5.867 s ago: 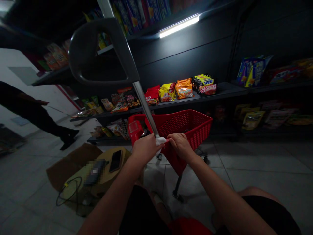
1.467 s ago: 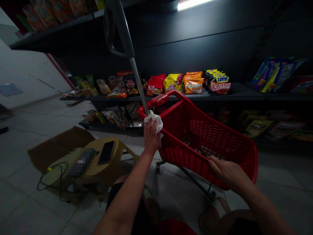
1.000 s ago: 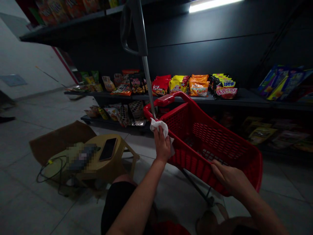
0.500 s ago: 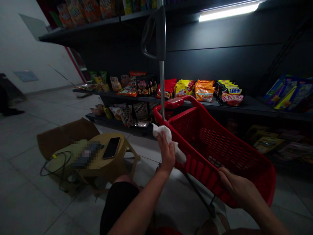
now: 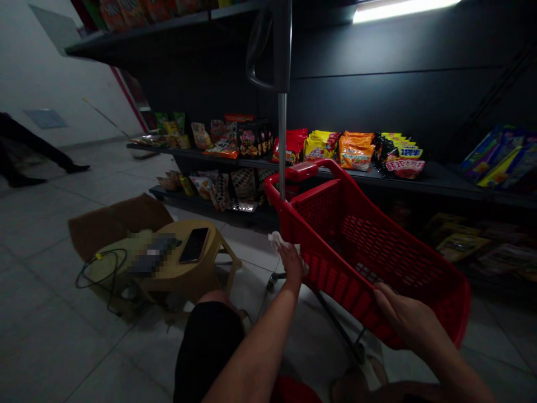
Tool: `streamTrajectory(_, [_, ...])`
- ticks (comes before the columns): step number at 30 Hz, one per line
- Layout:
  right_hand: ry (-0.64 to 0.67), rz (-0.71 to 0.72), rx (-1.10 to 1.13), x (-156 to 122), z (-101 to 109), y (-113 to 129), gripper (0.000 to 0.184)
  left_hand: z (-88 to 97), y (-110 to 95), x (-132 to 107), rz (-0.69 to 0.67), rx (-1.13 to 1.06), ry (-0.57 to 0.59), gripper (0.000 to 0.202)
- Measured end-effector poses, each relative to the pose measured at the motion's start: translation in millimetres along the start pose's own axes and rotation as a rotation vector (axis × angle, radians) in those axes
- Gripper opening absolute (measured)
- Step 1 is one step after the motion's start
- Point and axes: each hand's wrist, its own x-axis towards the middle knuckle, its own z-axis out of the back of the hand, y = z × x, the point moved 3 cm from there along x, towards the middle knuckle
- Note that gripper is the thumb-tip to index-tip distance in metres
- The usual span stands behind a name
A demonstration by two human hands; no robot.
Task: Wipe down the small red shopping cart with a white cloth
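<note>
A red plastic shopping basket cart [image 5: 335, 263] stands in front of me, with a metal pole [image 5: 282, 129] and a dark grey handle [image 5: 282, 50] rising from its left end. A crumpled white cloth [image 5: 280, 240] is in my left hand [image 5: 292, 262], pressed against the outside of the basket's left end. Part of the cloth is hidden behind the fingers. My right hand [image 5: 403, 313] grips the basket's near rim, thumb on top. Its other fingers are mostly out of sight.
Left of me, a tan plastic stool [image 5: 218, 240] bears a phone [image 5: 194, 245] and a blurred item, beside a cable [image 5: 113, 268] and a cardboard box [image 5: 121, 218]. Behind the cart, a dark shelf [image 5: 444, 179] holds snack packets [image 5: 356, 150]. At far left, a person's legs [image 5: 37, 145] show.
My left hand has moved down with the cloth, from near the rim to lower on the basket's left end. My right hand keeps its hold. A person's leg has come into view at left.
</note>
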Motion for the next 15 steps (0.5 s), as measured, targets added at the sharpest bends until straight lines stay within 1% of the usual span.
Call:
streamTrajectory(1, [-0.01, 0.004, -0.006, 0.0, 0.0, 0.0, 0.038, -1.0, 4.4, -1.5, 0.033, -0.014, -0.003, 0.06])
streamTrajectory(2, [-0.017, 0.005, -0.01, 0.1, 0.0, -0.2, 0.038, -1.9, 3.5, -0.4, 0.052, -0.022, -0.005, 0.06])
streamTrajectory(3, [-0.02, 0.004, -0.013, 0.3, 0.1, -0.5, 0.038, -2.9, -3.0, 2.9, 0.058, -0.033, -0.003, 0.059])
streamTrajectory(5, [-0.021, 0.013, -0.018, 1.0, 0.1, -1.8, 0.038, -4.0, -30.9, 14.8, 0.017, -0.044, 0.0, 0.061])
streamTrajectory(7, [-0.018, 0.027, -0.022, 2.1, -0.2, -3.8, 0.036, -4.3, -68.4, 29.1, -0.123, -0.034, 0.01, 0.061])
streamTrajectory(8, [-0.015, 0.036, -0.02, 2.7, -0.4, -4.7, 0.034, -4.6, -83.7, 35.0, -0.181, -0.009, 0.018, 0.06])
streamTrajectory(9, [-0.011, 0.046, -0.016, 3.2, -0.8, -5.3, 0.032, -4.9, -94.0, 39.0, -0.228, 0.008, 0.026, 0.059])
streamTrajectory(10, [-0.009, 0.055, -0.011, 3.5, -1.1, -5.4, 0.031, -5.6, -98.0, 40.6, -0.267, 0.033, 0.039, 0.059])
streamTrajectory(11, [-0.007, 0.063, -0.008, 3.8, -1.5, -5.3, 0.031, -6.4, -94.8, 39.6, -0.273, 0.054, 0.051, 0.061])
streamTrajectory(12, [-0.007, 0.064, -0.007, 3.8, -1.8, -5.0, 0.031, -7.4, -84.4, 36.1, -0.238, 0.066, 0.063, 0.063])
streamTrajectory(13, [-0.007, 0.056, -0.011, 3.8, -2.0, -4.8, 0.032, -8.3, -68.5, 30.1, -0.171, 0.07, 0.073, 0.067])
streamTrajectory(15, [-0.003, 0.029, -0.028, 3.7, -2.7, -5.0, 0.034, -9.7, -29.1, 12.5, 0.01, 0.053, 0.082, 0.071])
